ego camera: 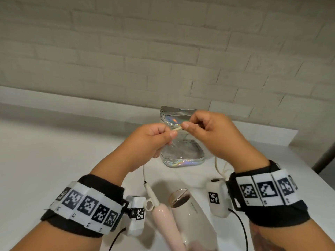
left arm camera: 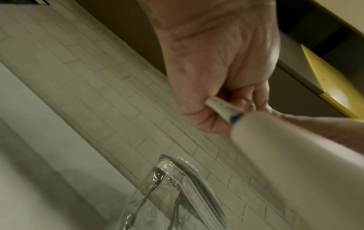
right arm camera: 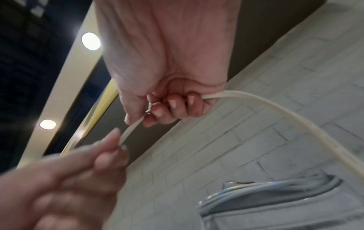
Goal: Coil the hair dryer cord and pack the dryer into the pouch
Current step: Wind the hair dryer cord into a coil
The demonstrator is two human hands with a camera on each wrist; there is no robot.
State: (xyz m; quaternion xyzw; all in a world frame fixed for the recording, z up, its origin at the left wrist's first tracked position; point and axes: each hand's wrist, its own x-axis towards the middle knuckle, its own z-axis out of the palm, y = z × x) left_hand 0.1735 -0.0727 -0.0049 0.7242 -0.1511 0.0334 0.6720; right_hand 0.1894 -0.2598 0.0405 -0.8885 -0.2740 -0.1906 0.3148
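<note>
Both hands are raised over the white table and pinch a short stretch of the cream cord between them. My left hand holds its lower end, and from there the cord drops to the pink handle of the hair dryer, which lies at the near edge. My right hand grips the cord with curled fingers. The loose cord arcs out of that fist and falls to the table. The clear, iridescent pouch stands behind the hands. In the left wrist view my left hand is closed round the cord.
A white brick wall runs along the back of the table. The table's right edge is close to the pouch. Slack cord lies on the table right of the pouch, by my right wrist.
</note>
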